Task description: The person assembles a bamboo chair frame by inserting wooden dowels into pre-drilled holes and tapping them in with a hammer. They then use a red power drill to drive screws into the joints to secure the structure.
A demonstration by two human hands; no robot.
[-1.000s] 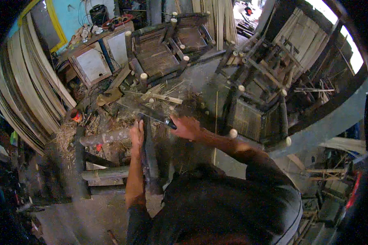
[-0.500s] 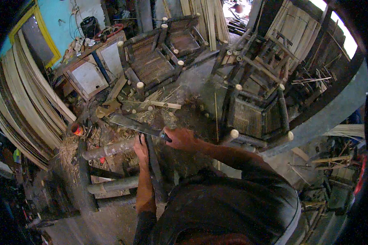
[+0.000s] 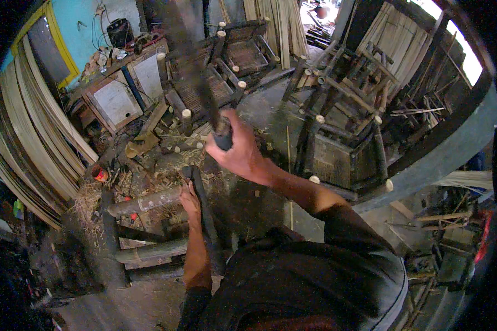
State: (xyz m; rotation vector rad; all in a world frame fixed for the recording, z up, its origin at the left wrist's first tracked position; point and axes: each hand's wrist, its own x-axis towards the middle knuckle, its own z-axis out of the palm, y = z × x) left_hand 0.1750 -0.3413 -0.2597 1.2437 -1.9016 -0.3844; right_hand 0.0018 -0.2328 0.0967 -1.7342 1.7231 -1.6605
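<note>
Gripping a long dark blade [image 3: 196, 83] by its dark handle, the right hand [image 3: 238, 153] is raised, blade blurred and angled up and away; the left hand [image 3: 191, 201] is lower and well apart from it, clamped on a dark upright stick [image 3: 204, 220] just beside the left forearm. Left of the left hand lies a thick grey bamboo log [image 3: 143, 203] on straw-littered floor [image 3: 149, 165], with a small red can [image 3: 100, 174] farther left. Beyond the right hand stand dark bamboo chair frames [image 3: 342, 127], and pale bamboo strips [image 3: 33, 138] lean far left.
</note>
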